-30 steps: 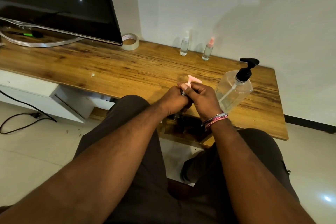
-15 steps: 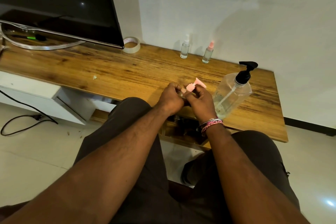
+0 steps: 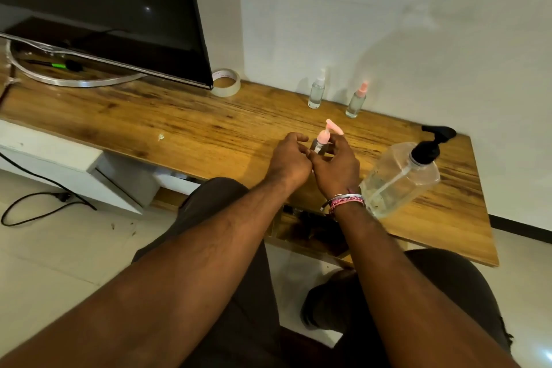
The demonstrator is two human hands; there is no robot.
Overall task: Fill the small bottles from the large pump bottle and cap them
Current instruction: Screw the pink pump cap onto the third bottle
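Observation:
A small clear bottle [image 3: 321, 147] with a pink pump cap [image 3: 328, 130] stands upright on the wooden table [image 3: 185, 125], between my hands. My right hand [image 3: 336, 167] pinches its body from the right with thumb and fingers. My left hand [image 3: 288, 160] is curled against its lower left side, and the index finger arches just clear of the cap. The large clear pump bottle [image 3: 400, 179] with its black pump head [image 3: 431, 143] stands just right of my right wrist. Two small capped bottles stand by the wall, one white-topped [image 3: 316, 92] and one pink-topped [image 3: 356, 101].
A dark television [image 3: 98, 9] on a curved silver stand fills the table's back left. A roll of tape [image 3: 227, 82] lies beside it. A black cable [image 3: 44, 203] trails on the tiled floor at left. My knees are under the table's front edge.
Both hands have carried the small pink-capped bottle forward from the table's front edge and it now stands upright on the table. My left index finger has lifted off it.

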